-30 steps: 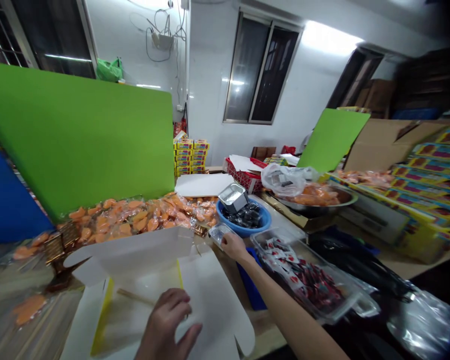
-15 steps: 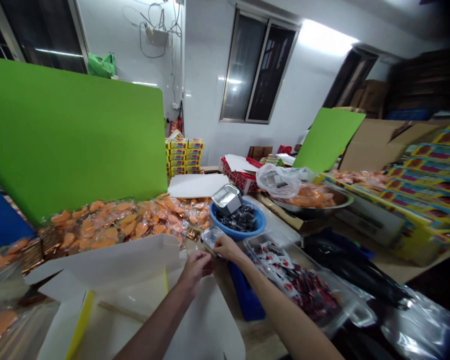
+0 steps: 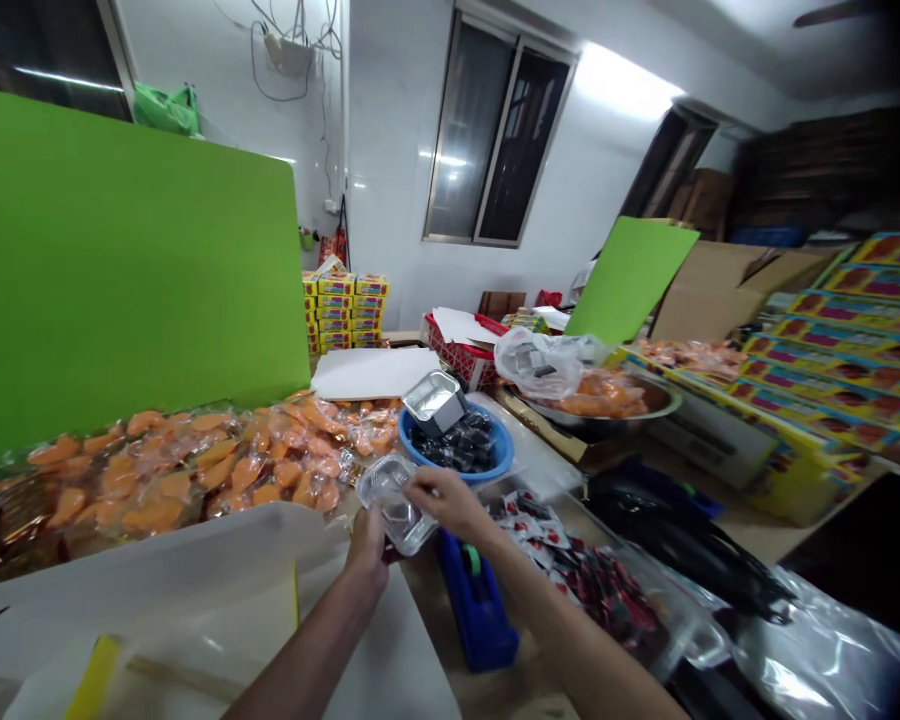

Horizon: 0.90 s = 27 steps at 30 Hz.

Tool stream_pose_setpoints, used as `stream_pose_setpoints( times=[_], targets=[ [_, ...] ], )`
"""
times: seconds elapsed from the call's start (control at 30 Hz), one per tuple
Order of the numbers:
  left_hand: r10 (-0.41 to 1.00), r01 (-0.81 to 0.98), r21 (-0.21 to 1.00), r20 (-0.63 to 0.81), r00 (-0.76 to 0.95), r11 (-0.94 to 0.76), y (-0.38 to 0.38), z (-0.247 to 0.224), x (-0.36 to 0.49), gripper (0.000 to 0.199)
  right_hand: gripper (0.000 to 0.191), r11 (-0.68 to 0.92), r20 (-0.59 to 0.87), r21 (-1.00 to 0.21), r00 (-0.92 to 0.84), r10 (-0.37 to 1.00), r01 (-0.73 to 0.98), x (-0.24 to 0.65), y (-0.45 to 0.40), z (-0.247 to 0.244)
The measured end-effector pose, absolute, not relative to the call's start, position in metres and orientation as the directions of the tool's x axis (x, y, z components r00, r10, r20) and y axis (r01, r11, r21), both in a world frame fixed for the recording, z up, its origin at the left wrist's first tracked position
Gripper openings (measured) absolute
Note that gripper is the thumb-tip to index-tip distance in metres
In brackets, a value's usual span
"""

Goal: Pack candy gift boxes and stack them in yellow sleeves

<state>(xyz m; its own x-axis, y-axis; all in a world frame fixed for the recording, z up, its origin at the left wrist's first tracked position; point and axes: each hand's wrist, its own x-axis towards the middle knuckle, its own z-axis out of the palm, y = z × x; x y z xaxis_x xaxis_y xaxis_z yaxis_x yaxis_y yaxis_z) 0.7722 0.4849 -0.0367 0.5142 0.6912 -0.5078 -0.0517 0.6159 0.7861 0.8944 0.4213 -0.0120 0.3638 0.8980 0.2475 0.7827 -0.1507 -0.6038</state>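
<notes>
At the far left, green board [image 3: 135,270]: stands upright behind a heap of wrapped orange pieces [image 3: 217,455].
White carton [image 3: 150,560]: below that heap, opened out with its flaps raised; a thin stick [image 3: 184,682] lies inside. Opening it looks done; closing it is not, so I judge the work to be at an early stage.
Left hand [image 3: 367,550]: grasping the near edge of the foil tray, thumb and fingers closed on it.
Foil tray [image 3: 382,480]: between the two hands, outside the carton, above the gap between carton and blue bowl. Whether it is one piece or two coming apart is hard to tell; handling of it seems unfinished.
Right hand [image 3: 450,505]: fingers curled, pinching at the tray's right side.
Blue bowl [image 3: 502,450]: just beyond the right hand, holding black wrapped pieces [image 3: 465,450]; a foil container [image 3: 444,408] sits tilted on top.
Blue dispenser [image 3: 480,620]: below the right wrist, touched by neither hand.
Clear bin [image 3: 679,590]: beside the right forearm, with red and white sachets [image 3: 607,585] inside.
Yellow boxes [image 3: 817,350]: stacked at the far right, well apart from the hands.
</notes>
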Motion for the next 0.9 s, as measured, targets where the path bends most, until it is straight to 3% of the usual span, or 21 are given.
stream_pose_setpoints(
  times=[0.13, 0.37, 0.53, 0.73, 0.8, 0.9],
  targets=[
    [0.658, -0.032, 0.741, -0.575, 0.487, 0.671, 0.479, -0.036, 0.771, 0.016, 0.014, -0.399, 0.168, -0.543, 0.561, 0.811, 0.739, 0.975, 0.434, -0.021],
    [0.578, 0.055, 0.692, -0.642, 0.503, 0.72, 0.465, -0.034, 0.758, 0.014, 0.017, -0.464, -0.08, -0.457, 0.484, 0.871, 0.759, 1.025, 0.462, -0.057],
    [0.55, 0.12, 0.692, -0.655, 0.518, 0.712, 0.461, -0.036, 0.755, 0.019, 0.012, -0.499, 0.028, -0.458, 0.573, 0.819, 0.736, 1.026, 0.455, -0.06],
    [0.497, 0.2, 0.684, -0.67, 0.551, 0.701, 0.454, -0.039, 0.756, 0.027, 0.032, -0.498, 0.191, -0.52, 0.662, 0.724, 0.694, 1.028, 0.417, -0.048],
    [0.488, 0.205, 0.683, -0.669, 0.561, 0.701, 0.45, -0.039, 0.757, 0.028, 0.038, -0.491, 0.209, -0.534, 0.67, 0.712, 0.689, 1.025, 0.406, -0.043],
    [0.481, 0.185, 0.688, -0.65, 0.588, 0.702, 0.443, -0.04, 0.758, 0.027, 0.031, -0.479, 0.189, -0.53, 0.648, 0.738, 0.7, 1.021, 0.4, -0.038]
  ],
)
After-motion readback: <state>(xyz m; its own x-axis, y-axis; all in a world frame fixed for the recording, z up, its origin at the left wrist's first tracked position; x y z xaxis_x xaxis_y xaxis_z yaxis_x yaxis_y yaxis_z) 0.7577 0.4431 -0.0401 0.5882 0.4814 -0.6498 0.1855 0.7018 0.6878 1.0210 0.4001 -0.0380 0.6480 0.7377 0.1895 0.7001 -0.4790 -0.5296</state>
